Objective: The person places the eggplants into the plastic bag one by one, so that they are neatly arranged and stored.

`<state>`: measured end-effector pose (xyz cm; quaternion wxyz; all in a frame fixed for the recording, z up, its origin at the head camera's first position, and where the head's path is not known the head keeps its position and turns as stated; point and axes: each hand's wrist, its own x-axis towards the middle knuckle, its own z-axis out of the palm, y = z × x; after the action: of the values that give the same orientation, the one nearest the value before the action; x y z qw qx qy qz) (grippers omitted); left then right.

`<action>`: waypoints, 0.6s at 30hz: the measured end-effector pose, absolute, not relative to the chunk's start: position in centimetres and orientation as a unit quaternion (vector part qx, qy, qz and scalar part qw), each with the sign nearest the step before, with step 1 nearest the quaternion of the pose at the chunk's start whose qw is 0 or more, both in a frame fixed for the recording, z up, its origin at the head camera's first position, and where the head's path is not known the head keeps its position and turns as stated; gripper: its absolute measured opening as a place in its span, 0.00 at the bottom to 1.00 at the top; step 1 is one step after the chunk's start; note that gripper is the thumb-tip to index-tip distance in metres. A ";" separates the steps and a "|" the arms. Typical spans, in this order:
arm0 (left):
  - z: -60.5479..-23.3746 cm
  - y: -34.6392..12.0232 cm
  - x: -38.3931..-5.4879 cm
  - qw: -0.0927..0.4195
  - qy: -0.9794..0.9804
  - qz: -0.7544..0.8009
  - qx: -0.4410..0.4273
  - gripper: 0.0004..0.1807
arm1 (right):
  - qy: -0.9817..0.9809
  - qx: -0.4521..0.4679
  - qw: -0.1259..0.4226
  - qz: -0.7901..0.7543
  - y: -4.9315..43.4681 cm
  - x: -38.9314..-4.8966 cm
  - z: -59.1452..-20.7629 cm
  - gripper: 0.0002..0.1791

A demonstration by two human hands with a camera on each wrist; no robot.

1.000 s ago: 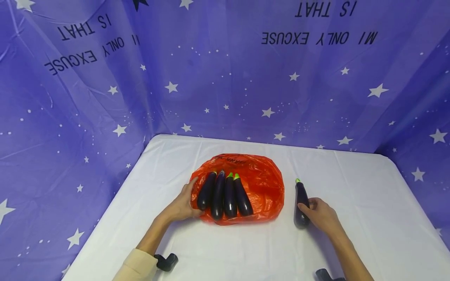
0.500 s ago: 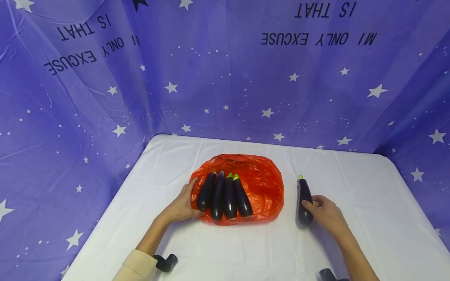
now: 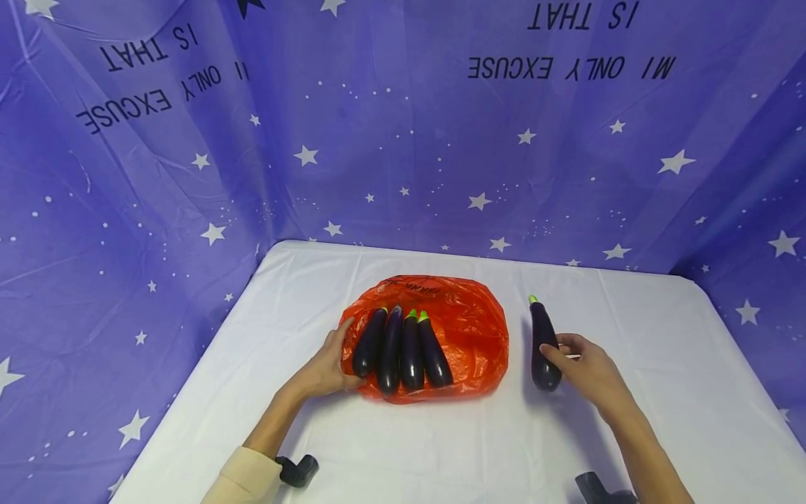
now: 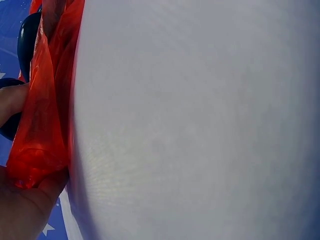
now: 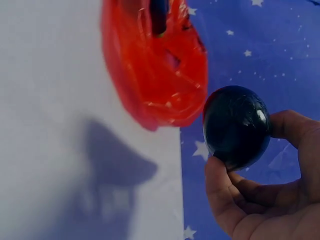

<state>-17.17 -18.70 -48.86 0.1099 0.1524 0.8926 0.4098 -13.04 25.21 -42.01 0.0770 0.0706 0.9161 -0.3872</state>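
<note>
At the right, my right hand (image 3: 588,367) grips a dark purple eggplant (image 3: 543,346) between thumb and fingers, its green stem end pointing away. The right wrist view shows its round glossy end (image 5: 237,127) pinched, with a shadow apart on the cloth below. My left hand (image 3: 330,360) holds the left edge of a red plastic bag (image 3: 472,336), fingers on one side and thumb on the other. In the left wrist view the bag's folded film (image 4: 40,115) lies between the digits. Several more eggplants (image 3: 412,353) lie side by side in the bag's left half, near that hand.
A white cloth (image 3: 441,455) covers the table. Purple curtains (image 3: 403,140) with stars and lettering rise behind and at both sides. Dark wrist-mounted devices (image 3: 298,471) show below each hand.
The right hand has raised its eggplant off the cloth, after a small shift right, and moved it slightly away from me. The left hand and the bag stay in place.
</note>
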 end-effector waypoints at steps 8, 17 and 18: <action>-48.8 -18.7 -17.2 0.113 0.892 0.409 0.154 0.64 | 0.910 0.032 0.067 -0.408 22.6 -13.5 -39.8 0.35; -48.8 -18.6 -17.1 0.113 0.893 0.409 0.153 0.64 | 0.911 -0.010 0.084 -0.404 17.9 -14.4 -39.9 0.30; -48.8 -18.6 -17.1 0.113 0.892 0.409 0.154 0.63 | 0.912 -0.010 0.091 -0.400 17.4 -14.5 -40.1 0.29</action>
<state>-17.12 -18.59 -48.77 0.1125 0.1540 0.8924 0.4090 -14.47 17.35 -40.13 0.0908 -0.0097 0.9120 -0.3999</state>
